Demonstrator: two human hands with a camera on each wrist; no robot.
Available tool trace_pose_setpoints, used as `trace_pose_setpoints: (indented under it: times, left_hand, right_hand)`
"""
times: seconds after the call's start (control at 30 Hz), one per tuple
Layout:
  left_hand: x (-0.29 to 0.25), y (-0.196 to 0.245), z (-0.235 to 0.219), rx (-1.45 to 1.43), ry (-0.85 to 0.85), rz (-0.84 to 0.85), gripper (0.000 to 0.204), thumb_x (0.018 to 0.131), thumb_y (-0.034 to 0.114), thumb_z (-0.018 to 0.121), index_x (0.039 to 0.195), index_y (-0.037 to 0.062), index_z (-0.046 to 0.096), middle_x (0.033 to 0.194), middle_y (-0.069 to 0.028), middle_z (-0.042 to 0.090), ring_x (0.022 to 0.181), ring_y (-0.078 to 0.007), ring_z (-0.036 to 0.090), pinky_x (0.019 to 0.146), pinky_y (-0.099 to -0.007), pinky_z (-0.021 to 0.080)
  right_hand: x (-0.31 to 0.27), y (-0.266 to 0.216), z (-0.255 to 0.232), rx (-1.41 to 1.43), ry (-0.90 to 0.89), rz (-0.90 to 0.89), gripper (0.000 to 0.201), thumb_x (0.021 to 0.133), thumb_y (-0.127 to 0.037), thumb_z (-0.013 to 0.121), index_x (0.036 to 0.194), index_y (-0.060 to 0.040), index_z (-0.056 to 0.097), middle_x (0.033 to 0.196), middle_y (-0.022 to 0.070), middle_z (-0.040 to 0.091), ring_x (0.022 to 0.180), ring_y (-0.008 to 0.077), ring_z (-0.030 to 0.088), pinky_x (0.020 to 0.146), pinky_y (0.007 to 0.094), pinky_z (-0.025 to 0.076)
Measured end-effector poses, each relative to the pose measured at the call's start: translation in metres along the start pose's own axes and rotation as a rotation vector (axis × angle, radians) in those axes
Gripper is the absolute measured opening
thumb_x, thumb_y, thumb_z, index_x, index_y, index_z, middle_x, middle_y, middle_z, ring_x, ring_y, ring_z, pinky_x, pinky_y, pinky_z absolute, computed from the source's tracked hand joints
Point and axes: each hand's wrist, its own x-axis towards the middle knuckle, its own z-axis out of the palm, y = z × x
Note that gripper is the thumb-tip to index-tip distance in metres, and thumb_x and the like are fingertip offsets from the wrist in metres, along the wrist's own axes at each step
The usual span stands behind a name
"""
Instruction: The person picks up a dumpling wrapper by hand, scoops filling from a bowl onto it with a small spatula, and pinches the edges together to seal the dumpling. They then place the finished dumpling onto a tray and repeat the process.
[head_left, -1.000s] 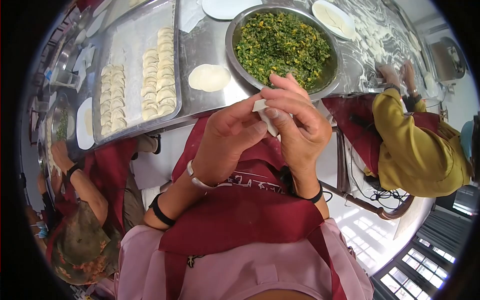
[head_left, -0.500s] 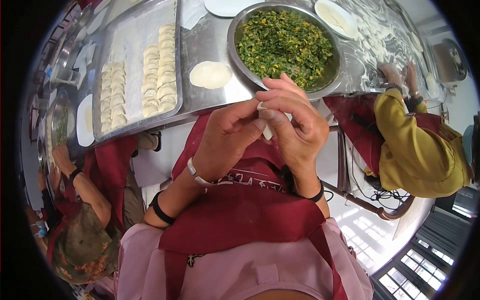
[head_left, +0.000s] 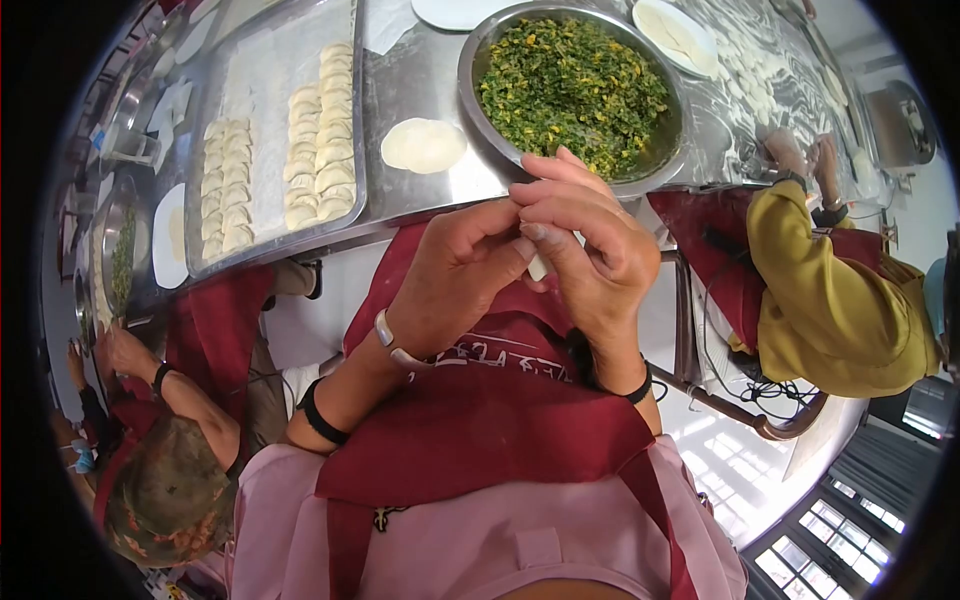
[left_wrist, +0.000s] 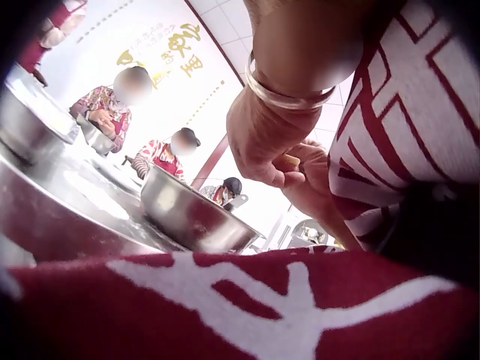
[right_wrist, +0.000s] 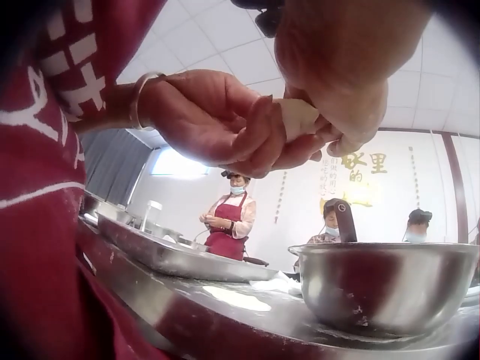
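Both hands meet in front of the apron, close to the table's edge, around a pale dough dumpling [head_left: 537,268]. My left hand [head_left: 462,268], with a silver bangle at its wrist, pinches the dumpling between thumb and fingers. From the other side my right hand [head_left: 598,248] pinches its edge, thumb and index finger close to the left fingertips. Most of the dumpling is hidden by the fingers in the head view; in the right wrist view a smooth side of the dumpling [right_wrist: 298,118] shows between the hands. A steel bowl [head_left: 672,165] of chopped green and yellow filling [head_left: 570,95] stands just beyond.
Left of the bowl lie overlapping dough wrappers [head_left: 424,146]. A metal tray [head_left: 268,130] carries rows of folded dumplings [head_left: 334,150]. White plates [head_left: 676,38] stand farther back. Someone in a yellow top [head_left: 825,285] works at the floured right side; another person [head_left: 165,490] is at left.
The fingers have closed in over the dumpling, so less of it shows. Both hands stay nearly in place. The person at left has moved a hand.
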Motion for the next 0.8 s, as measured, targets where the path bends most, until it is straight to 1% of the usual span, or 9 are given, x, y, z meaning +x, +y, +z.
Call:
trace_pose_setpoints:
  times: [0.07,0.13,0.17,0.37,0.43,0.53,0.57,0.67,0.8]
  left_hand:
    - [0.000,-0.001,0.000,-0.037,-0.005,0.000,0.020,0.096,0.003,0.051,0.112,-0.0037,0.062,0.096,-0.0046,0.065,0.085,-0.0094,0.060,0.077,-0.0255,0.049]
    - [0.000,-0.001,-0.001,-0.071,-0.024,-0.023,0.022,0.095,0.004,0.053,0.113,-0.0036,0.063,0.098,-0.0036,0.065,0.089,-0.0089,0.058,0.081,-0.0252,0.047]
    - [0.000,0.000,0.000,-0.054,-0.017,-0.014,0.021,0.095,0.003,0.052,0.113,-0.0038,0.062,0.098,-0.0040,0.065,0.088,-0.0091,0.059,0.080,-0.0253,0.048]
    - [-0.003,-0.001,-0.001,0.005,0.002,-0.002,0.022,0.096,0.001,0.052,0.115,-0.0045,0.060,0.099,-0.0051,0.065,0.087,-0.0096,0.062,0.077,-0.0259,0.051]
    - [-0.002,-0.002,-0.002,0.031,0.007,0.002,0.024,0.095,0.001,0.053,0.117,-0.0048,0.060,0.101,-0.0059,0.065,0.090,-0.0102,0.062,0.079,-0.0261,0.052]
    - [-0.001,-0.004,0.004,-0.178,0.122,-0.037,0.027,0.094,-0.002,0.054,0.120,-0.0049,0.058,0.104,-0.0073,0.066,0.095,-0.0115,0.063,0.082,-0.0267,0.053]
    - [-0.001,-0.004,0.004,-0.149,0.125,-0.033,0.029,0.093,-0.002,0.055,0.122,-0.0049,0.057,0.105,-0.0077,0.066,0.095,-0.0118,0.063,0.083,-0.0269,0.053]
    - [-0.001,-0.004,0.003,-0.093,0.129,-0.028,0.033,0.093,-0.002,0.057,0.126,-0.0048,0.054,0.108,-0.0089,0.065,0.099,-0.0128,0.063,0.086,-0.0272,0.053]
    - [-0.004,-0.005,0.002,-0.076,0.097,0.021,0.039,0.093,0.003,0.060,0.130,-0.0053,0.051,0.116,-0.0104,0.061,0.108,-0.0132,0.058,0.091,-0.0272,0.050]
  right_hand:
    - [0.001,-0.002,0.000,0.015,-0.005,0.033,0.014,0.079,0.001,0.071,0.093,0.0031,0.072,0.099,0.0153,0.073,0.112,0.0371,0.064,0.105,0.0530,0.041]
    - [0.002,-0.013,0.004,0.109,0.060,0.186,0.010,0.078,0.002,0.071,0.088,0.0008,0.073,0.098,0.0116,0.074,0.113,0.0334,0.064,0.103,0.0474,0.044]
    - [0.001,-0.016,0.006,0.156,0.094,0.263,0.009,0.077,0.002,0.071,0.086,-0.0004,0.073,0.097,0.0098,0.074,0.114,0.0315,0.064,0.102,0.0446,0.046]
    - [-0.002,0.003,-0.002,0.042,-0.072,0.031,0.022,0.076,0.004,0.072,0.098,-0.0011,0.074,0.107,0.0116,0.073,0.123,0.0317,0.059,0.101,0.0410,0.047]
    - [-0.002,-0.004,0.004,0.145,-0.005,0.152,0.027,0.076,0.004,0.072,0.102,-0.0007,0.073,0.112,0.0128,0.071,0.127,0.0323,0.055,0.102,0.0413,0.046]
    - [-0.003,-0.013,0.014,0.312,0.128,0.300,0.031,0.076,0.004,0.072,0.106,-0.0001,0.072,0.117,0.0142,0.069,0.133,0.0329,0.048,0.103,0.0410,0.046]
    - [-0.003,-0.015,0.015,0.370,0.179,0.345,0.032,0.076,0.005,0.072,0.107,0.0000,0.072,0.118,0.0147,0.069,0.135,0.0330,0.046,0.103,0.0408,0.046]
    - [-0.004,-0.016,0.016,0.376,0.178,0.368,0.029,0.078,0.003,0.070,0.106,-0.0008,0.073,0.119,0.0152,0.068,0.137,0.0326,0.044,0.105,0.0428,0.043]
    - [-0.009,-0.002,0.008,0.165,0.029,0.242,0.024,0.080,0.000,0.069,0.104,-0.0015,0.074,0.119,0.0146,0.069,0.137,0.0334,0.044,0.109,0.0460,0.038]
